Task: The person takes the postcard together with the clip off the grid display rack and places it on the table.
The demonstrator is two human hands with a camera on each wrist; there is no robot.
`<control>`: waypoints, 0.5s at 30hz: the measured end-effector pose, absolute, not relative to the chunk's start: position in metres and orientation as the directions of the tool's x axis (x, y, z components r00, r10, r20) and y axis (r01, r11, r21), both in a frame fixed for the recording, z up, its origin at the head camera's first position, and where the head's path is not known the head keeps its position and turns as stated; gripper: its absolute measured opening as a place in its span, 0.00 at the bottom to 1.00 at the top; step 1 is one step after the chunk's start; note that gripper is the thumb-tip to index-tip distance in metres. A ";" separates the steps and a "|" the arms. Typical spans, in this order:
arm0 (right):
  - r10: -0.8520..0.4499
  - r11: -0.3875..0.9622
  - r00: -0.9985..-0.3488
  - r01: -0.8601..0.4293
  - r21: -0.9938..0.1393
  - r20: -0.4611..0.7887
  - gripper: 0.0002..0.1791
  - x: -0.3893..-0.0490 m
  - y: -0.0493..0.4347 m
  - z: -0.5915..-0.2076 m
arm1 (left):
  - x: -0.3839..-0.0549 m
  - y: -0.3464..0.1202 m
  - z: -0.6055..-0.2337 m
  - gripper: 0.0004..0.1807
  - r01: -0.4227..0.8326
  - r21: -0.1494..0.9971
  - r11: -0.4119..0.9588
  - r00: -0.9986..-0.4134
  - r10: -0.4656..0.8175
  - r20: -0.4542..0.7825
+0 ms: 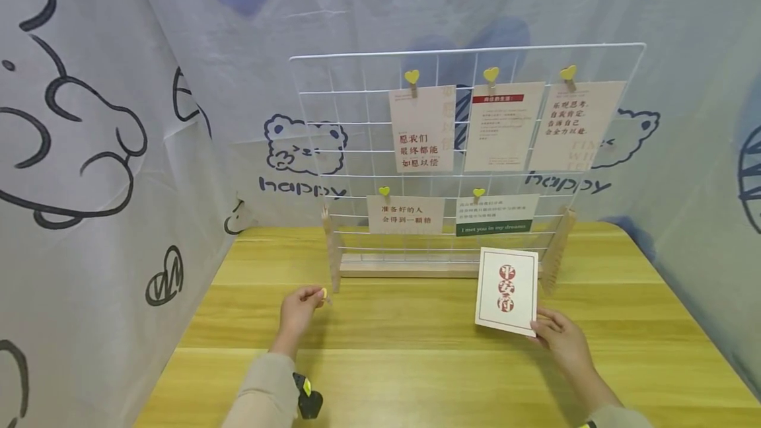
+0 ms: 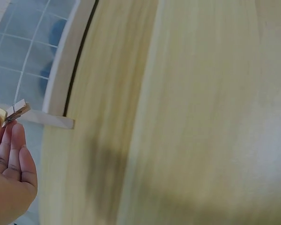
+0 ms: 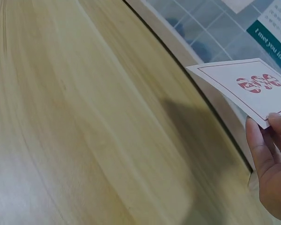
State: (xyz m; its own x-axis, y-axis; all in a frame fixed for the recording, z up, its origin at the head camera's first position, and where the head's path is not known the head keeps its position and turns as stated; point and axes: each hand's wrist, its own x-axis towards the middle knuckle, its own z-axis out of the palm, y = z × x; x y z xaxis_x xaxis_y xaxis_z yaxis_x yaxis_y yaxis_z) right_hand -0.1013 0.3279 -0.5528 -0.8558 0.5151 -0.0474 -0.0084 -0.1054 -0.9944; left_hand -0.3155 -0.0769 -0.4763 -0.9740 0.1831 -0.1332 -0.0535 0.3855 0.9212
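Between thumb and fingers my left hand (image 1: 300, 314) pinches a small wooden clothespin (image 2: 16, 112) with a yellow decoration, above the table at the left of the rack. My right hand (image 1: 561, 341) pinches the lower right corner of a white card (image 1: 507, 290) with red round characters and a thin border. The card is held upright, overlapping the rack's right foot area in the head view. Behind both hands stands a white wire grid rack (image 1: 351, 111) on a wooden base (image 1: 410, 269).
Three cards hang in the grid's upper row, one of them a red-banner card (image 1: 505, 127), under yellow heart clips (image 1: 491, 74). Below hang a candy-text card (image 1: 406, 215) and a green-striped card (image 1: 497, 215). A printed cloth (image 1: 196, 32) surrounds the wooden table (image 1: 380, 375).
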 end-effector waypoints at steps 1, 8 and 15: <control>0.514 -0.124 -0.856 -0.013 -0.992 -0.053 0.19 -0.099 0.324 -0.546 | -0.315 -0.077 -0.478 0.16 -0.059 0.922 0.382 -0.974 0.181 -0.137; 0.557 -0.035 -0.813 0.181 -0.983 -0.169 0.28 -0.086 0.303 -0.506 | -0.312 -0.080 -0.488 0.15 -0.097 0.931 0.351 -0.975 0.154 -0.160; 0.572 -0.111 -0.781 0.228 -0.967 -0.249 0.26 -0.081 0.307 -0.509 | -0.312 -0.081 -0.499 0.14 -0.130 0.948 0.290 -0.975 0.136 -0.176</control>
